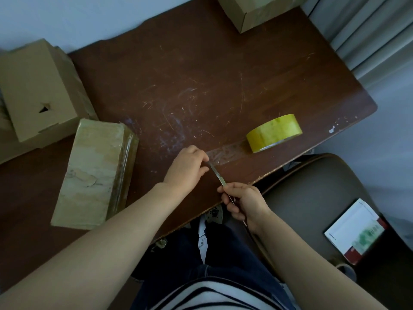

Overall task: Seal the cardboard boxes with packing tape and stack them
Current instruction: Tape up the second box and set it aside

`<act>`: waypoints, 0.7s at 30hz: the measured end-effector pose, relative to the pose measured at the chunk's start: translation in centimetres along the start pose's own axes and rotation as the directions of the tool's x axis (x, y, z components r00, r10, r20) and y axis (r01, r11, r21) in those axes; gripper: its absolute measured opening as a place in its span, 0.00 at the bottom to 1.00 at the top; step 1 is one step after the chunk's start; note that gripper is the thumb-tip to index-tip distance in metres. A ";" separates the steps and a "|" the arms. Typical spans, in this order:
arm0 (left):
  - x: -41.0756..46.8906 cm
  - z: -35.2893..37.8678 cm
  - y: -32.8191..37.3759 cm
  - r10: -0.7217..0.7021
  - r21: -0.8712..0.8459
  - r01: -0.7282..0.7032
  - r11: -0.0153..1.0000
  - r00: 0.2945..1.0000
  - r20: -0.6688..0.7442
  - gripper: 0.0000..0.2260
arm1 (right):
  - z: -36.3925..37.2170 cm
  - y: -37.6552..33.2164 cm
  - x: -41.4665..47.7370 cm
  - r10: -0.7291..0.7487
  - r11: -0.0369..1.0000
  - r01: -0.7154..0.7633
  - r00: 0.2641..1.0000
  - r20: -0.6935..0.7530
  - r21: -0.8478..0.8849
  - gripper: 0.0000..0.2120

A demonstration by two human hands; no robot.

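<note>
On tape strip (225, 153), left hand (186, 168) (curled)

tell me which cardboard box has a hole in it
The plain box at the left edge: a dark triangular hole in its top. The tape-wrapped box and the far box show none.

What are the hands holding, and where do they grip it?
The right hand grips a thin knife by its handle, blade toward the tape strip. The left hand pinches that strip's free end.
</note>
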State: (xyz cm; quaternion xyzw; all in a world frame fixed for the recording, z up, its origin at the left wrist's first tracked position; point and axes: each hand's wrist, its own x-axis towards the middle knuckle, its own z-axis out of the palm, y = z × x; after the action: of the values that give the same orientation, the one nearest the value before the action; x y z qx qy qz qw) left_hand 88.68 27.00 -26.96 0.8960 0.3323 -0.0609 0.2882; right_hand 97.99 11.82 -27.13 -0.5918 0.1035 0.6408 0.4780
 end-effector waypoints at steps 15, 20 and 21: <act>1.9 -2.4 0.4 0.349 0.324 -0.401 0.856 0.914 0.209 0.09 | 2.8 0.2 0.0 -0.439 0.008 0.352 0.842 0.313 -0.936 0.15; 2.4 -3.2 0.9 0.430 0.437 -0.479 0.761 0.877 0.213 0.09 | 3.5 -0.3 1.4 -0.610 -0.056 0.441 0.695 0.380 -0.896 0.14; 2.5 -3.4 0.9 0.434 0.439 -0.483 0.758 0.875 0.214 0.10 | 3.3 -0.2 1.2 -0.723 0.057 0.470 0.628 0.288 -0.881 0.10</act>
State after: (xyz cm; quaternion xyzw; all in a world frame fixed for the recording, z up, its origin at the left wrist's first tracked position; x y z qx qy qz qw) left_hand 90.91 29.75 -24.46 0.9884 0.0624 -0.1131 0.0794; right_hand 96.20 14.82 -27.16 -0.8033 -0.4664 0.2493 0.2738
